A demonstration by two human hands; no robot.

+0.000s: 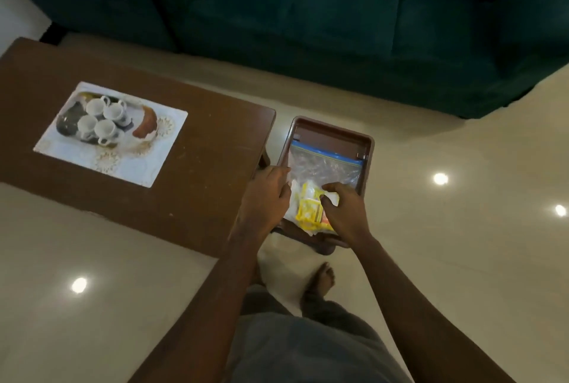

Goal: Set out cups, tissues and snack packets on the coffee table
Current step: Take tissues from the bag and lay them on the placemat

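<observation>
A brown tray (334,127) hangs over the floor just past the right end of the brown coffee table (200,173). In it lie a clear zip bag with a blue seal (326,167), yellow snack packets (308,210) and something white (294,190), maybe tissues. My left hand (268,187) grips the tray's left rim. My right hand (343,213) grips the near right rim, its thumb resting on the yellow packets. The table carries only a placemat (110,133) printed with a picture of white cups.
A dark green sofa (338,13) runs along the far side, with a strip of glossy cream floor (446,228) between it and the table. My bare foot (321,279) stands on the floor below the tray. Ceiling lights reflect in the tiles.
</observation>
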